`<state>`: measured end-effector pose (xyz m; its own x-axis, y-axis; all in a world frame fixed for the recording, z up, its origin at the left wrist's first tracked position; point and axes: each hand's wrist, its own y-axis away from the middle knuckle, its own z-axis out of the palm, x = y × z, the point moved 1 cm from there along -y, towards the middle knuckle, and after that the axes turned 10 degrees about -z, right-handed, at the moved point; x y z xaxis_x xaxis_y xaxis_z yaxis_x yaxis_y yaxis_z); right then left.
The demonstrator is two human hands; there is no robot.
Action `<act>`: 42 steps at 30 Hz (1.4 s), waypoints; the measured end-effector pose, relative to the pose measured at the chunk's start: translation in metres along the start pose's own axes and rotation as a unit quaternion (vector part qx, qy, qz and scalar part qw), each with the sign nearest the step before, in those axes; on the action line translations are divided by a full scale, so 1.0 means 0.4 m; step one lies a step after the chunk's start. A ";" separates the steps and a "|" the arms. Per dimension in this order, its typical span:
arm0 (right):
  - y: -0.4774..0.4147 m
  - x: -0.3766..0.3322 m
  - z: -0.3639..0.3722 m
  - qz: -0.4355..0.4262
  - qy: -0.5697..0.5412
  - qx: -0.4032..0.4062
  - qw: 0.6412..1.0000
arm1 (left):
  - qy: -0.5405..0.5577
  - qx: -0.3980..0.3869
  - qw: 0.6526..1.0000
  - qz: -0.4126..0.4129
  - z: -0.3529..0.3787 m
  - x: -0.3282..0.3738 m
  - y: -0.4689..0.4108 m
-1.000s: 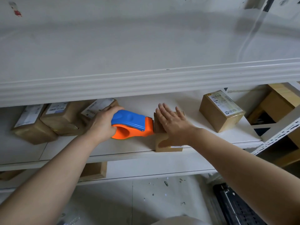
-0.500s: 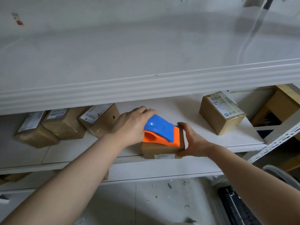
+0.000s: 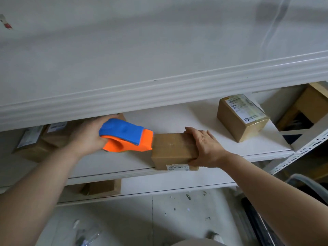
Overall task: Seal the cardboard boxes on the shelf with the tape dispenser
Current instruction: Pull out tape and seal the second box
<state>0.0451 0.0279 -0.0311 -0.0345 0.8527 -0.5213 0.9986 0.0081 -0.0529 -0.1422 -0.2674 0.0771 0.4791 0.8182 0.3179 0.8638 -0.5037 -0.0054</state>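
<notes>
While the left hand (image 3: 87,137) grips the blue-and-orange tape dispenser (image 3: 127,137), fingers wrapped round its handle, I see the dispenser's orange nose touching the left edge of a small cardboard box (image 3: 173,150). This box sits at the front lip of the white middle shelf (image 3: 177,118), with a label on its front face. The right hand (image 3: 206,148) clasps the box's right end, fingers over the top edge and thumb at the front corner, steadying it.

From my remote view I cannot tell whether tape already lies across this box's top; the surface looks plain brown with a faint centre seam. I judge this box is the one being sealed, at either the start or the end of a pass.

To the right, well apart, a labelled box (image 3: 242,118) seems to have glossy tape over its top, so it may be finished. To the left, several labelled boxes (image 3: 35,139) sit half hidden under the upper shelf (image 3: 159,89); their state is unclear. I judge the job is partway through.
</notes>
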 end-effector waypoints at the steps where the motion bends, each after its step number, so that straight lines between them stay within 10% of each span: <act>1: 0.000 0.000 0.001 0.003 0.005 0.000 1.000 | 0.017 0.001 1.000 -0.011 -0.011 -0.036 0.004; 25: 0.005 -0.038 -0.011 0.030 0.038 -0.034 0.998 | -0.050 -0.013 0.999 -0.016 0.138 -0.085 0.022; 37: -0.024 -0.134 0.075 -0.167 0.253 -0.078 0.950 | -0.065 -0.004 0.998 -0.024 0.139 -0.067 0.010; 42: -0.075 -0.178 0.074 -0.113 0.218 -0.059 0.968 | -0.055 -0.007 0.998 -0.034 0.148 -0.075 0.015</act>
<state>0.0163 -0.0484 -0.0175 -0.2575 0.9614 -0.0971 0.9662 0.2575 -0.0133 -0.1421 -0.2785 0.0113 0.4335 0.8762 0.2105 0.8936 -0.4482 0.0254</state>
